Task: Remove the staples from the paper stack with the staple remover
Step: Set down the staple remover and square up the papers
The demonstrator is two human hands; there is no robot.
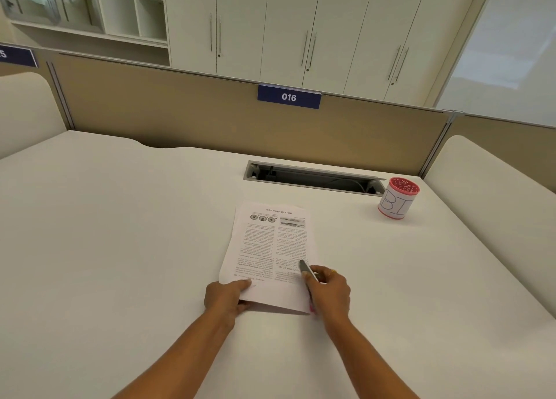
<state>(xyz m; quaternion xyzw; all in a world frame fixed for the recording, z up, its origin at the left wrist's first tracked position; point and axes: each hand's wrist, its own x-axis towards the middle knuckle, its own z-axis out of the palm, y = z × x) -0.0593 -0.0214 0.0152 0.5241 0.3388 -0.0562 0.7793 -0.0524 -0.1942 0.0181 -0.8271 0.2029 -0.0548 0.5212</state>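
Here, a thin paper stack (270, 248) of printed white sheets is lying flat on the smooth, pale tabletop (120, 233). The left hand (224, 297) is pinching its near left corner, thumb on top and fingers curled beneath, while the right hand (329, 290) is curling round a slim, stick-shaped staple remover (307, 270), grey with a pink tail, whose tip is pointing over the stack's near right part. A round, pink-rimmed cup (397, 198) is standing well apart, far right.
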